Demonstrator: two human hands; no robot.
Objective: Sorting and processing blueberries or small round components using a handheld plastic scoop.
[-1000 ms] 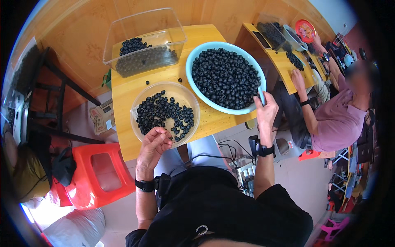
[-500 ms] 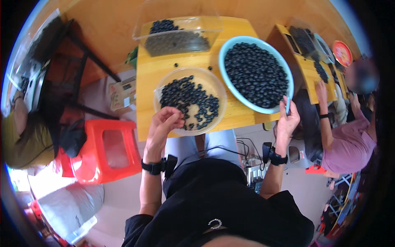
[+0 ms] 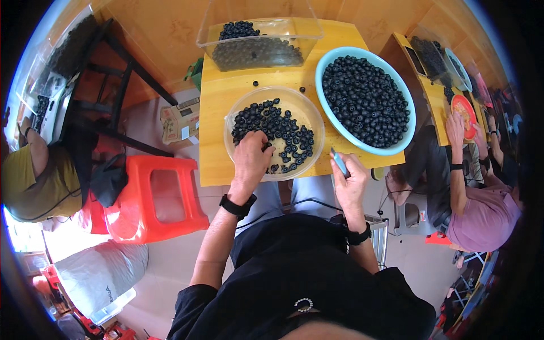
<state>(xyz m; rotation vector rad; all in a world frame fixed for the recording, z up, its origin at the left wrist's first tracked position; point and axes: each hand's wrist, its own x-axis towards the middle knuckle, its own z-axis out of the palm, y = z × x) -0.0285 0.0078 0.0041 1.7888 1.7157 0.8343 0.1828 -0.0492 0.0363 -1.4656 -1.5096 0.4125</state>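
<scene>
My left hand (image 3: pixel 251 160) reaches into a clear round bowl (image 3: pixel 274 132) partly filled with dark round berries, fingers curled among them at the bowl's near left side. My right hand (image 3: pixel 349 180) is closed around a small light-blue tool (image 3: pixel 339 163) just off the near edge of the yellow table (image 3: pixel 221 118), below a large light-blue bowl (image 3: pixel 365 100) full of dark berries. A clear rectangular tub (image 3: pixel 258 42) with more berries stands at the far side. A few loose berries lie on the tabletop.
A red plastic stool (image 3: pixel 161 197) stands to my left, beside a dark metal chair frame (image 3: pixel 116 90). Another person (image 3: pixel 479 212) in pink sits at my right at a second yellow table (image 3: pixel 432 90) with an orange plate (image 3: pixel 466 113). A person in yellow (image 3: pixel 34 181) is at far left.
My left hand has pushed further into the clear bowl among the berries. My right hand has drawn back from the blue bowl's rim to the table's near edge, holding the blue tool.
</scene>
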